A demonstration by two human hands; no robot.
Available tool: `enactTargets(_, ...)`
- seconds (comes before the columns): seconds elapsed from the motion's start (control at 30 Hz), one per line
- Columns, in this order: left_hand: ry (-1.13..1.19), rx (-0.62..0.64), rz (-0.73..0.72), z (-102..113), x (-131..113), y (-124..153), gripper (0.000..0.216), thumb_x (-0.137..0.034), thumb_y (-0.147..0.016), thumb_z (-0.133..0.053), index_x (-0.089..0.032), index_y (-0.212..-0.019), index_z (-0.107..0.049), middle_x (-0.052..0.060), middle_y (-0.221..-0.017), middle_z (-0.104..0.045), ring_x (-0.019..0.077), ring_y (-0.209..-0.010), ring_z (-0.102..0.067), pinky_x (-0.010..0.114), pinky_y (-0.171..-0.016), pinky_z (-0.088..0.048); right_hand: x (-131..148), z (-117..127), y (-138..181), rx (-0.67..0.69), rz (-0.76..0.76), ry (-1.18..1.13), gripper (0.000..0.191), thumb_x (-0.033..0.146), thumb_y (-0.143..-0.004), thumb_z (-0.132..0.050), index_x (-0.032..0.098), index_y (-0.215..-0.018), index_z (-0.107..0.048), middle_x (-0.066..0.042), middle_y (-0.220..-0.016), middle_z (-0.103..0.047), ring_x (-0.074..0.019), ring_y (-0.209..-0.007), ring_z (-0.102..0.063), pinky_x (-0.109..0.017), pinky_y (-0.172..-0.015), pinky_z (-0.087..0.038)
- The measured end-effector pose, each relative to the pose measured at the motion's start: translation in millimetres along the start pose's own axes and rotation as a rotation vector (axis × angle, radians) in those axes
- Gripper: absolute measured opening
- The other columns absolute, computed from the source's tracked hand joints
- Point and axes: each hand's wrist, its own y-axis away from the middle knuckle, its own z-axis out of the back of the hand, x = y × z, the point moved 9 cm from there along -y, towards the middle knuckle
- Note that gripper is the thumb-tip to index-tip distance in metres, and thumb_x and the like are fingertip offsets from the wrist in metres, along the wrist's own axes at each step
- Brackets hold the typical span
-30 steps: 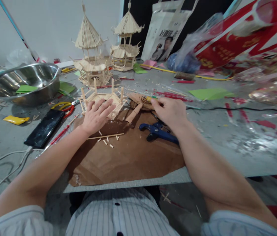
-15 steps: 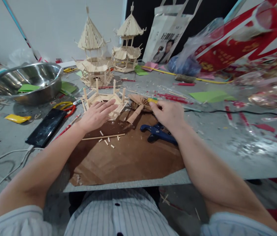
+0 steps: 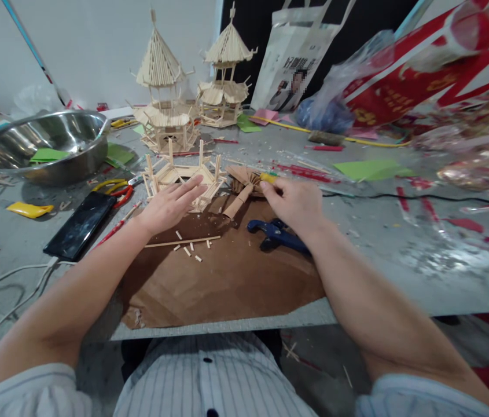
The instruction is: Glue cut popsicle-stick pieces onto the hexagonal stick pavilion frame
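Observation:
My left hand [image 3: 169, 204] lies flat with fingers stretched out on a low wooden stick frame [image 3: 183, 175] with upright posts, at the far edge of a brown paper sheet [image 3: 222, 278]. My right hand [image 3: 294, 202] pinches a small yellow object [image 3: 269, 178] beside a folded brown paper fan shape [image 3: 244, 184]. A blue-handled tool [image 3: 275, 233] lies just under my right wrist. A long thin stick and several short cut pieces [image 3: 187, 244] lie on the paper below my left hand.
Two finished stick pagoda models [image 3: 164, 98] [image 3: 224, 81] stand at the back. A steel bowl [image 3: 38, 145] sits far left, a black phone [image 3: 80, 225] and red-yellow scissors [image 3: 114, 190] beside my left arm. White cables, paper scraps, bags and a black wire [image 3: 422, 197] crowd the grey table.
Both hands stay almost in place; my right hand has drawn slightly left and nearer with the yellow object. The view shifted a little.

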Motion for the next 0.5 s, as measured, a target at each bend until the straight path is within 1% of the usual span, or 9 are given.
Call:
enactTargets(0.07,0.011,0.014,0.014,-1.4,1.0,0.1,0.045,-0.015,-0.085,-0.043,-0.014,-0.13,-0.037,0.017,-0.135,-0.042,0.0221,-0.114,-0.05,0.037,-0.089,-0.044,18.6,-0.2,4.8,0.006,0.069,-0.043,0.035,0.044,-0.083,-0.041,0.018,-0.074,-0.063,-0.007,-0.066,-0.064,-0.0196,-0.063,-0.056,-0.028,-0.054,-0.029)
enactTargets(0.13,0.016,0.018,0.02,-1.5,0.9,0.1,0.045,-0.015,-0.085,-0.043,-0.013,-0.129,-0.038,0.017,-0.134,-0.043,0.0224,-0.115,-0.05,0.037,-0.089,-0.044,46.1,-1.8,10.4,0.018,0.209,-0.089,0.028,0.041,-0.081,-0.047,0.018,-0.087,-0.062,-0.007,-0.075,-0.066,-0.0214,-0.073,-0.057,-0.029,-0.06,-0.034)
enactTargets(0.2,0.017,0.018,0.023,-1.3,0.5,0.1,0.045,-0.015,-0.085,-0.043,-0.012,-0.129,-0.038,0.017,-0.134,-0.044,0.0225,-0.116,-0.049,0.037,-0.089,-0.044,74.6,-4.4,15.9,0.033,0.361,-0.104,0.03,0.036,-0.08,-0.05,0.017,-0.1,-0.06,-0.009,-0.087,-0.066,-0.0239,-0.085,-0.056,-0.032,-0.069,-0.036)
enactTargets(0.27,0.023,0.022,0.027,-1.3,0.4,0.0,0.046,-0.016,-0.085,-0.043,-0.013,-0.131,-0.037,0.017,-0.135,-0.043,0.0223,-0.118,-0.048,0.036,-0.09,-0.044,96.3,-7.1,18.6,0.039,0.457,-0.099,0.036,0.034,-0.079,-0.052,0.015,-0.109,-0.056,-0.012,-0.1,-0.064,-0.0269,-0.096,-0.053,-0.037,-0.08,-0.035)
enactTargets(0.33,0.037,0.029,0.028,-1.6,0.2,-0.2,0.048,-0.016,-0.086,-0.042,-0.014,-0.133,-0.035,0.017,-0.136,-0.041,0.022,-0.119,-0.047,0.036,-0.091,-0.043,109.8,-10.5,17.6,0.046,0.489,-0.097,0.042,0.033,-0.078,-0.052,0.014,-0.115,-0.053,-0.015,-0.111,-0.06,-0.0296,-0.106,-0.048,-0.042,-0.088,-0.031)
enactTargets(0.4,0.05,0.031,0.026,-1.7,0.0,-0.2,0.048,-0.016,-0.086,-0.041,-0.013,-0.134,-0.034,0.017,-0.136,-0.041,0.0218,-0.12,-0.046,0.036,-0.092,-0.042,117.9,-16.1,14.8,0.071,0.487,-0.102,0.05,0.035,-0.077,-0.053,0.012,-0.121,-0.048,-0.017,-0.118,-0.056,-0.0317,-0.113,-0.043,-0.045,-0.093,-0.026)
enactTargets(0.5,0.06,0.018,0.026,-1.6,0.4,-0.1,0.048,-0.014,-0.085,-0.041,-0.013,-0.133,-0.036,0.017,-0.135,-0.042,0.0219,-0.118,-0.047,0.036,-0.091,-0.042,125.2,-28.6,11.5,0.136,0.472,-0.114,0.062,0.037,-0.076,-0.053,0.009,-0.129,-0.038,-0.019,-0.119,-0.055,-0.0323,-0.117,-0.041,-0.049,-0.099,-0.019)
